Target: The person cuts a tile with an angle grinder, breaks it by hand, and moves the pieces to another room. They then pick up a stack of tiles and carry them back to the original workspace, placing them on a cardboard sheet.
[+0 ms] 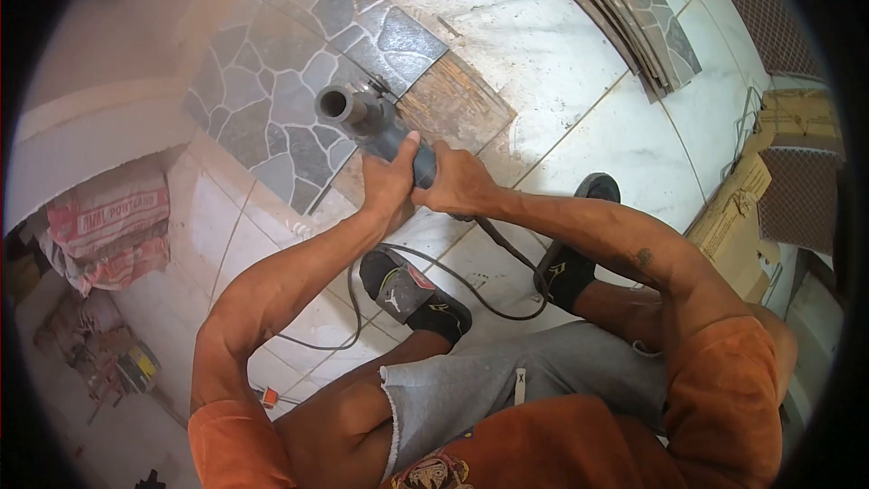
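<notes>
Gripping grinder [367, 116] over stone-pattern tile [272, 91], left hand [389, 186], right hand [460, 186] both clamped; sack [109, 217] reads "PORTLAND".

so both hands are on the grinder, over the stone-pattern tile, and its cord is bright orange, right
Not quite: the cord is black, not bright orange, as the head view shows. The rest holds: the left hand and the right hand both grip the grinder over the stone-pattern tile.
</notes>
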A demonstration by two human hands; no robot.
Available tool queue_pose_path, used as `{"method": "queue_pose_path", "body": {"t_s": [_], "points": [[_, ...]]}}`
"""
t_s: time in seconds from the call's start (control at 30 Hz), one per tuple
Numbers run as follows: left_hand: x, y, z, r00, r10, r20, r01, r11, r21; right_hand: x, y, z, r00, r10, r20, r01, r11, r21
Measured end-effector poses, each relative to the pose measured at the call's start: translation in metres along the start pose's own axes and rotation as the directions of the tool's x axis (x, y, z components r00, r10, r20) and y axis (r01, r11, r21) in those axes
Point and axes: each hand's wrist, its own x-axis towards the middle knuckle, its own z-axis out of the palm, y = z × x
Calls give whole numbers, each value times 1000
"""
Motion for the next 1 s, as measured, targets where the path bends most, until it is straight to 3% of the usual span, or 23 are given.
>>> {"method": "queue_pose_path", "body": {"t_s": [0.47,0.57,0.63,0.73,0.83,0.9,1.0], "points": [[-2,-22,-3,998,9,58,-6,998,-61,-22,1,-1,999,38,37,-40,998,51],[-19,11,-4,999,-32,10,32,999,-14,-24,-18,-10,1000,11,25,-12,998,55],[-16,22,-18,997,74,20,-74,997,0,-16,-34,-7,998,-50,-27,50,999,1],[-6,45,-42,988,152,41,-150,988,-39,5,-55,-5,991,-116,-65,124,983,134],[3,72,-58,989,146,34,-144,988,-49,38,-72,-8,970,-176,168,82,887,455],[6,94,-61,995,91,29,-89,994,-61,42,-93,-18,978,-143,154,61,894,444],[30,109,-65,982,159,107,-158,987,-14,40,-121,-40,992,-80,98,36,923,383]]}}
